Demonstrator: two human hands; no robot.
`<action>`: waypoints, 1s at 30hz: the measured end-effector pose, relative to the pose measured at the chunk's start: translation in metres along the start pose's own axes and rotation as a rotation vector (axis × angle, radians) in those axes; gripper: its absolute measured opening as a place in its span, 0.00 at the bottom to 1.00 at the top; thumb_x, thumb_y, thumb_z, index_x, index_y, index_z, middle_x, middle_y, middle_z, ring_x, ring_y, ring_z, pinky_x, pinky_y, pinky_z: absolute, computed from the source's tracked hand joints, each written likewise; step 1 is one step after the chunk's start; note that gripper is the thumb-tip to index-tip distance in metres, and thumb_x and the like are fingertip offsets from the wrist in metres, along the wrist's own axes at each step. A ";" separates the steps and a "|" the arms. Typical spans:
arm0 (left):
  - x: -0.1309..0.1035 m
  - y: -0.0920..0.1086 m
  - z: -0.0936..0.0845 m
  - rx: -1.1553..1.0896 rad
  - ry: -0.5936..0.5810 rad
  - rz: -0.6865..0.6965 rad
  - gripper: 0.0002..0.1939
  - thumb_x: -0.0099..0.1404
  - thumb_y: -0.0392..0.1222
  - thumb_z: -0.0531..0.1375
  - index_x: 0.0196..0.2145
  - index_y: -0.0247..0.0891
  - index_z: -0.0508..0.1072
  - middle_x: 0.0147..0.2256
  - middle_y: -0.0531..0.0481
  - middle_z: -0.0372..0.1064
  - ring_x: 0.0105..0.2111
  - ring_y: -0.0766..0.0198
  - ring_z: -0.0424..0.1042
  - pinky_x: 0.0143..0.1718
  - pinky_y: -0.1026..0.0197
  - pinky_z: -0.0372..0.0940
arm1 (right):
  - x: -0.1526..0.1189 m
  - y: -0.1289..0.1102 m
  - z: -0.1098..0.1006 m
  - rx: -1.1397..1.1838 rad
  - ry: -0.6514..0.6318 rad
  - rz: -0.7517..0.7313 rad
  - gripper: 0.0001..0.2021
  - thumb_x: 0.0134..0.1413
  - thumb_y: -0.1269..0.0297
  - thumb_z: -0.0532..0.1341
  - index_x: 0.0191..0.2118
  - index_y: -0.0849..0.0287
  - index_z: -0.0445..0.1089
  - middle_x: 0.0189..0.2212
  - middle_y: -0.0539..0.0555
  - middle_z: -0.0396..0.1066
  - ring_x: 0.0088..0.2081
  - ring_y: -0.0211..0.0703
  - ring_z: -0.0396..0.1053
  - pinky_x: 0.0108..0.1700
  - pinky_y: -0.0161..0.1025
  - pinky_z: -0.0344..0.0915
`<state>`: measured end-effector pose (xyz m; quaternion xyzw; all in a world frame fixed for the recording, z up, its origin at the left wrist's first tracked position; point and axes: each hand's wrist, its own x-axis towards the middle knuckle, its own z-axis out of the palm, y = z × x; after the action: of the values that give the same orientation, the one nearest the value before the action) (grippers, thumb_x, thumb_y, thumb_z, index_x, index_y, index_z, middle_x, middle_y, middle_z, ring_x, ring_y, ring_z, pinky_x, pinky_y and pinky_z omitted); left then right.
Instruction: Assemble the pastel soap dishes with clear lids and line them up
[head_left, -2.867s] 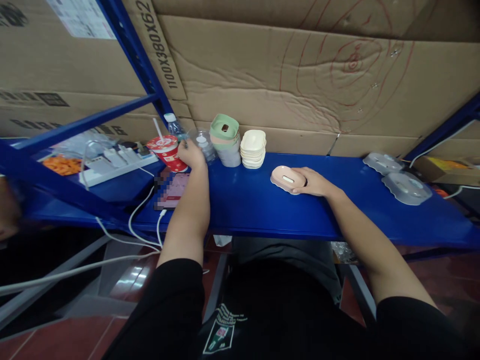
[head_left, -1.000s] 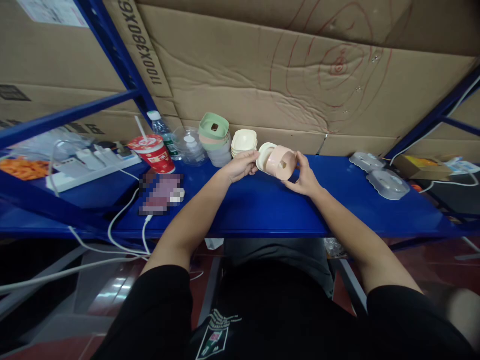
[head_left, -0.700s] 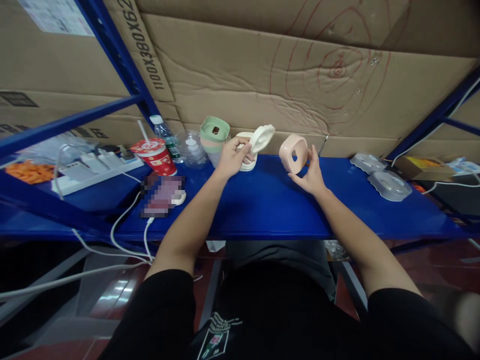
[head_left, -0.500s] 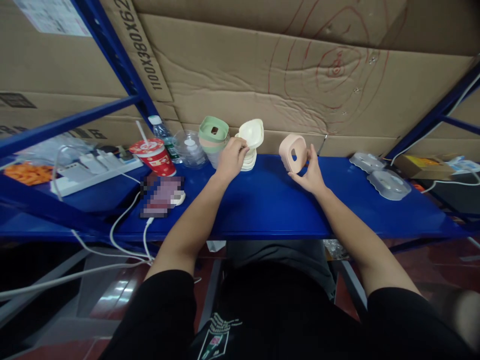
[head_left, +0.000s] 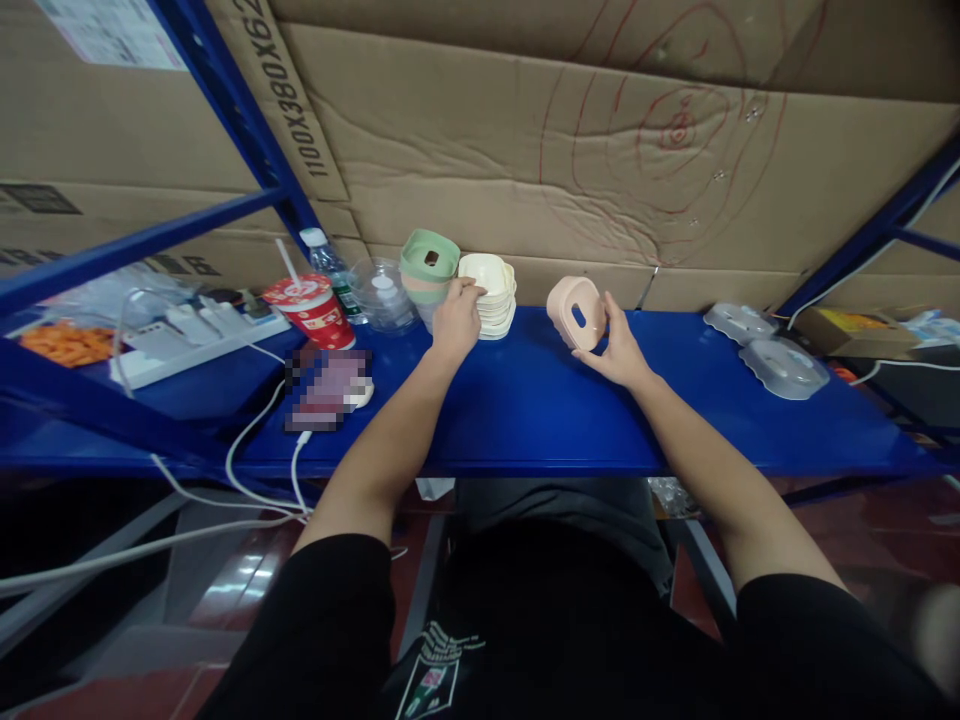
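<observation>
Pink plastic cover [head_left: 561, 306] in the right hand [head_left: 621, 354], above the desk [head_left: 547, 425]; left hand [head_left: 454, 326] at the cream stack [head_left: 495, 310].
Creased cardboard [head_left: 450, 130] backs the blue desk, whose smooth, shiny top would probably let light plastic slide. Near the left fingers, the cream dishes look thin and light, likely to shift if nudged; best lifted by opposite rims. The pink cover, tilted with its oval slot showing, seems light and fairly stiff, a little slippery, unlikely to break; its side walls offer the surest hold. The right grip is closed around its side; the left rests fingertips on the top dish's rim, and whether they pinch it I cannot tell.
</observation>
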<state>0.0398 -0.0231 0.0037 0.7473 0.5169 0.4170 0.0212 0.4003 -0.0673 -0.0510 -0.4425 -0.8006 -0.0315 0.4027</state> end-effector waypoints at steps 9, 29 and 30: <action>-0.004 0.020 -0.007 -0.094 0.103 0.065 0.18 0.73 0.32 0.56 0.55 0.41 0.79 0.62 0.41 0.74 0.62 0.50 0.73 0.62 0.51 0.69 | 0.001 -0.009 -0.003 -0.030 -0.001 -0.042 0.65 0.56 0.23 0.63 0.83 0.48 0.26 0.78 0.69 0.50 0.76 0.78 0.56 0.70 0.78 0.65; 0.002 0.028 -0.024 -0.114 0.211 0.201 0.14 0.73 0.52 0.65 0.49 0.41 0.78 0.46 0.40 0.77 0.52 0.47 0.74 0.59 0.46 0.65 | 0.008 -0.029 -0.014 -0.149 0.129 -0.003 0.53 0.67 0.35 0.58 0.83 0.52 0.31 0.81 0.66 0.43 0.80 0.75 0.46 0.77 0.79 0.49; 0.007 0.017 -0.029 -0.057 0.252 0.176 0.15 0.74 0.52 0.64 0.52 0.41 0.77 0.50 0.39 0.76 0.56 0.45 0.72 0.62 0.44 0.64 | 0.007 -0.028 -0.014 -0.141 0.123 0.009 0.52 0.67 0.35 0.58 0.83 0.53 0.33 0.81 0.67 0.45 0.79 0.76 0.47 0.77 0.79 0.50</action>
<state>0.0349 -0.0367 0.0350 0.7305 0.4361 0.5221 -0.0592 0.3863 -0.0849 -0.0281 -0.4706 -0.7681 -0.1129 0.4193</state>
